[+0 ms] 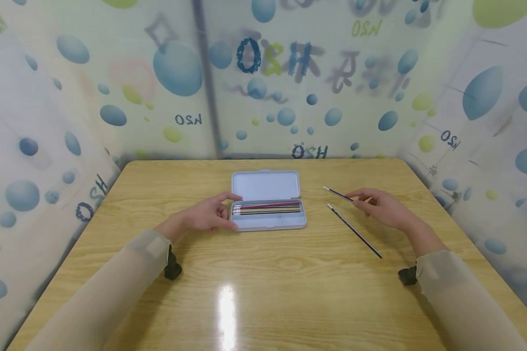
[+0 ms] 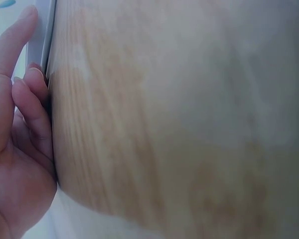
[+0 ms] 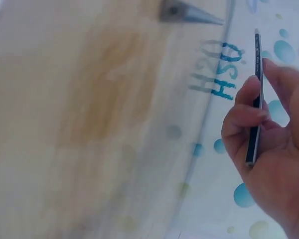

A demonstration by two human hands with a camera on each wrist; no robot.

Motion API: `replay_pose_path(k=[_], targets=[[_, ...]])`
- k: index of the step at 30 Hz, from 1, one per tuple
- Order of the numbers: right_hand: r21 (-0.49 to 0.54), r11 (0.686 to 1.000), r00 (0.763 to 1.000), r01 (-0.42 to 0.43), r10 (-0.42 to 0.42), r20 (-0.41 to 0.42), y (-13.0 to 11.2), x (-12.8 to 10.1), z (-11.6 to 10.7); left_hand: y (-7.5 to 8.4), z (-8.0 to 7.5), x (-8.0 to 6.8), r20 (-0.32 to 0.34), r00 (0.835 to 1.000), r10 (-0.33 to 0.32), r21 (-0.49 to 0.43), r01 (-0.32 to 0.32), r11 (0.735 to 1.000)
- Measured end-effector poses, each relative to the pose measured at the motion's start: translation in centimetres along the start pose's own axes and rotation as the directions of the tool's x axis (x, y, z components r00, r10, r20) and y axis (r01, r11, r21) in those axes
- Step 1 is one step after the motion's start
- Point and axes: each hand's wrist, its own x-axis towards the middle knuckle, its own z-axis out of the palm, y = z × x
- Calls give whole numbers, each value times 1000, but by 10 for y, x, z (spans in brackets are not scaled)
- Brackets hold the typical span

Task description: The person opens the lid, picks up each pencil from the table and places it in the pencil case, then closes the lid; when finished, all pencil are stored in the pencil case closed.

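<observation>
A pale blue pencil case (image 1: 263,225) lies on the table with its lid (image 1: 265,185) folded back. Several pencils (image 1: 268,208) fill its rear compartment, white ends to the left. My left hand (image 1: 206,213) holds the case by its left end, index finger at the back corner and thumb at the front. In the left wrist view the other fingers (image 2: 34,107) are curled beside the case's edge. My right hand (image 1: 379,208) grips a dark pencil (image 3: 257,55), its white end pointing away to the left. Another dark pencil (image 1: 354,231) lies slantwise on the table, nearer to me.
The wooden table (image 1: 290,278) reaches back to a patterned curtain (image 1: 263,97), with similar cloth on both sides. The case's front compartment has a divider towards its right. Dark wrist devices (image 1: 172,265) sit at both cuffs.
</observation>
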Motion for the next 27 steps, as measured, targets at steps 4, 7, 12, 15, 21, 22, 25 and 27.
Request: replay_pose_path(k=[4, 7, 12, 15, 21, 22, 25, 27], targets=[[9, 1000, 1000, 22, -22, 1, -13, 4, 2, -2, -1, 0, -1, 1000, -3, -4, 3, 1000], [0, 999, 999, 46, -46, -1, -23, 8, 4, -2, -1, 0, -1, 1000, -2, -5, 2, 1000], [6, 997, 997, 78, -78, 7, -35, 14, 10, -1, 0, -1, 0, 1000, 6, -8, -6, 1000], [6, 997, 996, 83, -83, 15, -41, 19, 15, 0, 0, 0, 2, 1000, 6, -7, -6, 1000], [25, 993, 993, 117, -117, 25, -53, 30, 27, -1, -1, 1, 3, 1000, 6, -3, -6, 1000], [29, 992, 992, 123, -124, 27, -55, 32, 29, -1, 0, 1, 3, 1000, 6, -5, -6, 1000], [39, 988, 988, 149, -150, 33, -61, 39, 35, -2, 0, 1, 5, 1000, 3, -8, -3, 1000], [34, 987, 987, 156, -157, 33, -64, 44, 40, -1, -1, 2, 6, 1000, 1, -10, -1, 1000]])
